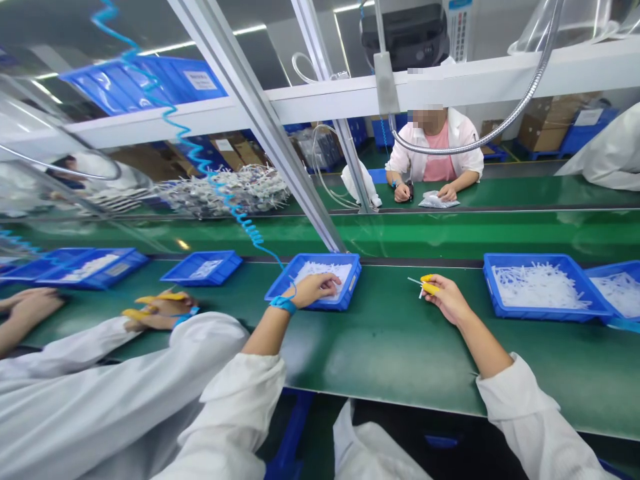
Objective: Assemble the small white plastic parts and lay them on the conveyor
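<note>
My left hand (314, 289) reaches into a blue tray (350, 283) of small white parts, fingers curled down on the parts. A blue wrist strap (283, 305) with a coiled blue cord sits on that wrist. My right hand (445, 297) hovers over the green bench (390, 347), pinching a small white part (416, 283); yellow finger cots cover its fingertips.
Right of my hand stand a second blue tray (543, 288) of white parts and another (620, 287) at the edge. A co-worker's hands (160, 310) with yellow finger cots work at my left beside blue trays (203, 268). Across the conveyor a person in a white coat (435, 157) sits.
</note>
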`<state>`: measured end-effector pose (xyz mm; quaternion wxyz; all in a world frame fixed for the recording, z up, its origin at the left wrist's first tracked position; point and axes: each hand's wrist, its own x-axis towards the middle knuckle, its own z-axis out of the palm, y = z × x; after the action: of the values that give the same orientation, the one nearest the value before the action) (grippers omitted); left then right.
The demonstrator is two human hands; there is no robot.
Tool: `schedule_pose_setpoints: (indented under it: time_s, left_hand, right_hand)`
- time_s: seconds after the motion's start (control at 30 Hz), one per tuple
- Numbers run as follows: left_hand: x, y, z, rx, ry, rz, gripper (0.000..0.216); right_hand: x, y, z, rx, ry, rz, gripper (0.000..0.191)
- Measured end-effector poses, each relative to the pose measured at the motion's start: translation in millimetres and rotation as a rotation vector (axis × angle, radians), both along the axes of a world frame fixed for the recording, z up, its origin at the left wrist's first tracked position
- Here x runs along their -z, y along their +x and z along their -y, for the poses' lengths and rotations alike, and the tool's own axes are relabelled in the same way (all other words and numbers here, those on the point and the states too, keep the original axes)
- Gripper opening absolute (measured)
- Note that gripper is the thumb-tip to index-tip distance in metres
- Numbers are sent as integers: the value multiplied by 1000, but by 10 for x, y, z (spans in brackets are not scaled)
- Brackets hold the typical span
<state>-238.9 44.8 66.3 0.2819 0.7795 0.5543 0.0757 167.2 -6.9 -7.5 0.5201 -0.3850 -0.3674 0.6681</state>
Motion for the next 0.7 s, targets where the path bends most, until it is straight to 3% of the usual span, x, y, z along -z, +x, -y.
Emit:
schedule_pose_setpoints:
  time_s: [0.1, 0.23, 0.33, 0.4, 0.5, 0.6, 0.7]
  left_hand:
    - [-21, -68, 6, -46, 45, -34, 29]
    - [-146, -111, 77, -104, 309, -60, 32]
    - [-272, 143, 211, -111, 493, 40, 37]
    - [-289, 493, 325, -74, 506, 204, 37]
    - [-120, 1157, 453, -39, 364, 490, 32]
    - [228, 1746, 466, -108, 104, 737, 31]
    - [566, 2104, 410, -230, -105, 991, 35]
  right_hand:
    - [8, 28, -22, -11, -10, 9, 48]
    - [-10, 23, -16, -29, -22, -2, 45]
    - [-26, 12, -1, -45, -34, -12, 46]
    - [-27, 11, 4, -37, -33, -15, 47]
    - [-14, 18, 6, -7, -25, -24, 46]
    - [3, 31, 0, 24, -8, -51, 45]
    - [12, 43, -15, 64, -15, -93, 45]
